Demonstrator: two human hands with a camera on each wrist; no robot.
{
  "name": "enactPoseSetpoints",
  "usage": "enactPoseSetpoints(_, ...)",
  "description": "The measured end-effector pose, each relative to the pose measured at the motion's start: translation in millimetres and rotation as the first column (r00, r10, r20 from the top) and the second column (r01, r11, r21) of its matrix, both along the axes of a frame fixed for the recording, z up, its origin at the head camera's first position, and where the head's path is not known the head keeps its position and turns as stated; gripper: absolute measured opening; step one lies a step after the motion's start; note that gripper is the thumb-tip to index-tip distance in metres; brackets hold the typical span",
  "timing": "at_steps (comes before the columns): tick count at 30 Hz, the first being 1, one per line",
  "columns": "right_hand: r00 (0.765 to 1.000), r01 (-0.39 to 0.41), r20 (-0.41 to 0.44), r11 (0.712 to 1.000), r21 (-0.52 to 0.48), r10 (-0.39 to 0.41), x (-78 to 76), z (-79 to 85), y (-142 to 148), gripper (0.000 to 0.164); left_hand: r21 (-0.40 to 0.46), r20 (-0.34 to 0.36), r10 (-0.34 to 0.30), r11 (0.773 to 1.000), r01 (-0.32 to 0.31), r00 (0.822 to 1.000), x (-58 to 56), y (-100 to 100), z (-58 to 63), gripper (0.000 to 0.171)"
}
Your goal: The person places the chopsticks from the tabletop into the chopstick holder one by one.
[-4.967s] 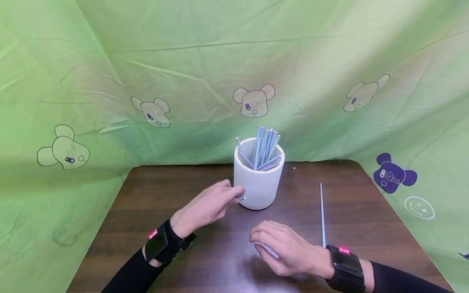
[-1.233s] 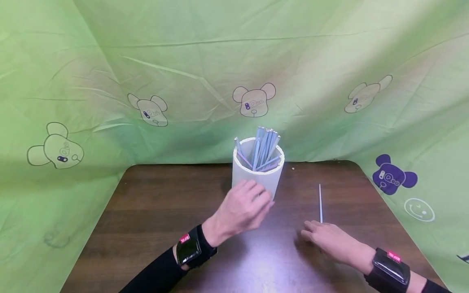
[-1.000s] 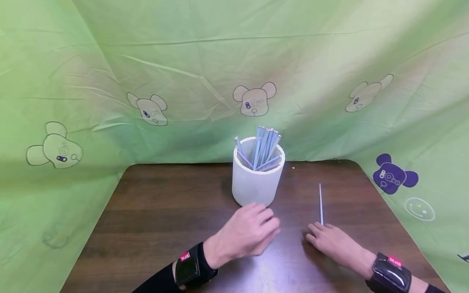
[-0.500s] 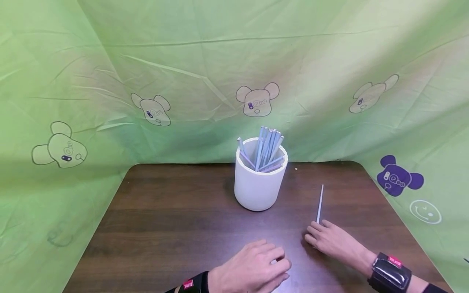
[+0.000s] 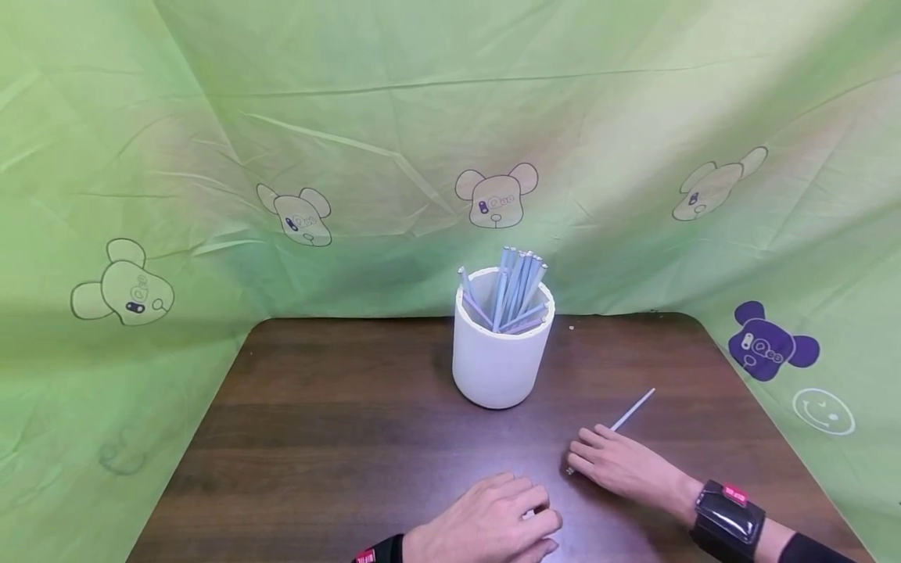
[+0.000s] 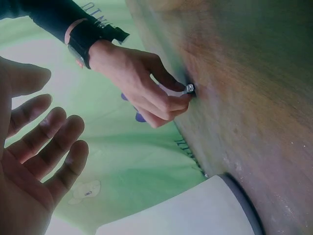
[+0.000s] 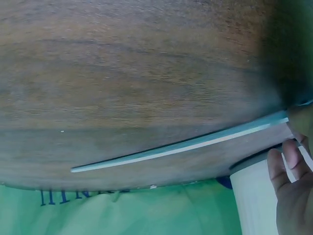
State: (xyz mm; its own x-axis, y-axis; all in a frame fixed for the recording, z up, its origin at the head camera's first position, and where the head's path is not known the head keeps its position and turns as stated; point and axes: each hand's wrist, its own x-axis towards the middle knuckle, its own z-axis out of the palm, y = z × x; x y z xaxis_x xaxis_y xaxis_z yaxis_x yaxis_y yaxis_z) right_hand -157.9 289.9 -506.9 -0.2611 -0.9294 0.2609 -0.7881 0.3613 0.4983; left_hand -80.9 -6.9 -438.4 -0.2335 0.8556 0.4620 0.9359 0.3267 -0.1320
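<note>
My right hand [image 5: 622, 461] pinches the thick end of a pale blue chopstick [image 5: 633, 408], which slants away over the table to the back right. In the left wrist view, the thumb and fingers of the right hand [image 6: 146, 90] close around the chopstick's end [image 6: 190, 88], close to the table. The right wrist view shows the tapered chopstick [image 7: 181, 145] running along the wood. At the front middle, my left hand [image 5: 486, 522] hovers with loosely bent fingers. The left wrist view has nothing in that left hand [image 6: 41, 152].
A white cylindrical holder [image 5: 496, 371] stands at the back middle of the brown table [image 5: 331, 407], with several pale blue and lilac chopsticks [image 5: 517, 288] leaning inside. A green printed cloth [image 5: 380, 125] hangs right behind the table and along its sides.
My left hand has come back from the holder toward the front edge. The right hand has gripped the loose chopstick and turned it, so its far tip has swung right.
</note>
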Motion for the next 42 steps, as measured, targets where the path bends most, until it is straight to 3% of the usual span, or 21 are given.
enactPoseSetpoints(9, 1.000, -0.002, -0.008, 0.999, -0.036, 0.002, 4.6, 11.2, -17, 0.020, 0.013, -0.072, -0.007, 1.000, 0.008, 0.997, 0.6, -1, -4.3, 0.010)
enactPoseSetpoints(15, 0.998, 0.029, 0.054, 0.991, -0.129, -0.022, 8.5, 52.7, -37, 0.024, -0.025, -0.040, -0.014, 1.000, 0.013, 0.999, 3.6, 1, -6.8, 0.013)
enactPoseSetpoints(19, 0.996, -0.021, 0.081, 0.967, -0.256, 0.044, 13.7, 90.3, -54, 0.030, -0.066, -0.022, -0.011, 0.998, 0.010, 1.000, 7.0, 2, -7.8, 0.015)
enactPoseSetpoints(23, 0.980, -0.079, 0.131, 0.902, -0.425, 0.147, 20.4, 132.9, -72, 0.030, -0.088, -0.032, -0.021, 0.996, 0.018, 0.999, 8.8, 4, -10.1, 0.011)
enactPoseSetpoints(26, 0.950, -0.119, 0.185, 0.839, -0.531, 0.252, 26.0, 164.6, -81, 0.028, -0.096, -0.066, -0.036, 0.995, 0.030, 0.997, 9.9, 5, -14.0, 0.008)
enactPoseSetpoints(29, 0.896, -0.175, 0.226, 0.771, -0.613, 0.383, 29.4, 193.7, -92, 0.024, -0.101, -0.066, -0.041, 0.994, 0.034, 0.997, 11.5, 7, -17.4, 0.008)
enactPoseSetpoints(33, 0.813, -0.238, 0.243, 0.684, -0.690, 0.529, 28.2, 228.5, -106, 0.022, -0.107, 0.005, -0.048, 0.993, 0.048, 0.999, 14.5, 8, -19.7, 0.008)
enactPoseSetpoints(36, 0.773, -0.234, 0.248, 0.626, -0.744, 0.584, 21.9, 254.2, -112, 0.024, -0.097, 0.015, -0.051, 0.994, 0.052, 0.999, 16.4, 9, -21.9, 0.008)
enactPoseSetpoints(39, 0.764, -0.160, 0.266, 0.572, -0.804, 0.588, 10.5, 279.6, -114, 0.023, -0.095, 0.003, -0.050, 0.994, 0.050, 0.999, 18.2, 10, -24.2, 0.009)
enactPoseSetpoints(42, 0.795, -0.019, 0.309, 0.530, -0.848, 0.523, -5.9, 301.0, -114, 0.016, -0.126, 0.058, -0.049, 0.990, 0.056, 0.997, 20.0, 10, -26.3, 0.012)
